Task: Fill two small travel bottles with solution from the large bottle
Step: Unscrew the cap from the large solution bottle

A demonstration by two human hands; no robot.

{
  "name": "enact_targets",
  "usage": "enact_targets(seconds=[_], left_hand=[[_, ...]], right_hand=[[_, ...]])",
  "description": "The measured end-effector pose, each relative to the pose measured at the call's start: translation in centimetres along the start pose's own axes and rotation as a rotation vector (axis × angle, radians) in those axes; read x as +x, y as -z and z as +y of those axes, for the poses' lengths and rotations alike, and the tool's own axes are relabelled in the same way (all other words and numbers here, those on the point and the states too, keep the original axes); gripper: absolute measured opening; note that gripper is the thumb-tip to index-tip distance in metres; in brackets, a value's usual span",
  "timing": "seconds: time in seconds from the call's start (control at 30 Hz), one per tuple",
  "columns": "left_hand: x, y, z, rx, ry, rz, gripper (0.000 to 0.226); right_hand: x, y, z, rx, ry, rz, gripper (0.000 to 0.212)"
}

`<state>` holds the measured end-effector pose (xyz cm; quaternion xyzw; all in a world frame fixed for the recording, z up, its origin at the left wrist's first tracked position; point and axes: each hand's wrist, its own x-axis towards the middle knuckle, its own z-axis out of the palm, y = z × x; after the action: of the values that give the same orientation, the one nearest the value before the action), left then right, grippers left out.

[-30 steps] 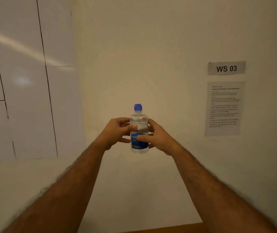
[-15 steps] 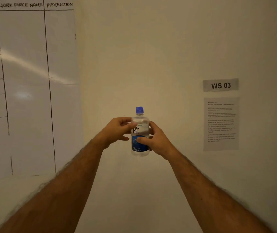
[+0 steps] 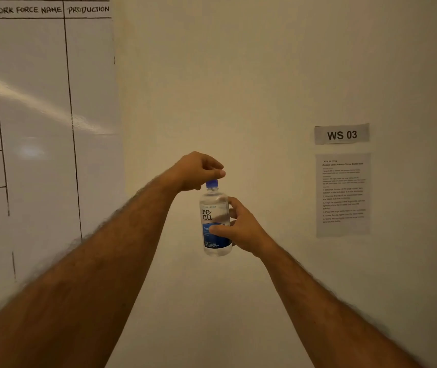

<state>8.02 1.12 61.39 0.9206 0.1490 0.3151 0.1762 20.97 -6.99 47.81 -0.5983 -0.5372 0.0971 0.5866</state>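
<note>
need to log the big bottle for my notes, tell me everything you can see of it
The large bottle is clear plastic with a blue cap still on and a label reading "renu" above a blue band. It is held upright in the air in front of a cream wall. The right hand grips its body; the left hand pinches the cap from above.

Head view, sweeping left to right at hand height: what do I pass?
Whiteboard → left hand on the blue cap → large bottle → right hand gripping it → instruction sheet under the WS 03 sign.
</note>
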Motion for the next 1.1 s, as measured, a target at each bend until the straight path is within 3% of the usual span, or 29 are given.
enact_targets(seconds=[0.23,0.4,0.6,0.7,0.8,1.1], left_hand=[[-0.2,-0.5,-0.9,-0.041,-0.054,-0.119,0.025],[0.1,-1.3,-1.3,0.024,-0.041,-0.042,0.020],[-0.2,-2.2,-1.5,0.175,0.039,0.010,0.042],[-0.5,-2.1,-1.5,0.037,-0.010,-0.028,0.043],[-0.8,-1.6,-1.9,-0.129,-0.037,-0.155,0.029],[-0.3,-2.4,-2.3,-0.033,-0.044,-0.085,0.022]], right_hand=[[-0.7,0.4,0.4,-0.011,-0.013,-0.003,0.072],[-1.1,0.4,1.0,-0.034,-0.007,0.008,0.070],[-1.4,0.2,1.6,-0.026,-0.009,-0.002,0.068],[-1.6,0.3,1.9,-0.008,-0.010,0.003,0.067],[-1.7,0.6,2.0,-0.001,-0.019,0.017,0.067],[-2.0,0.5,2.3,-0.013,-0.017,0.022,0.070]])
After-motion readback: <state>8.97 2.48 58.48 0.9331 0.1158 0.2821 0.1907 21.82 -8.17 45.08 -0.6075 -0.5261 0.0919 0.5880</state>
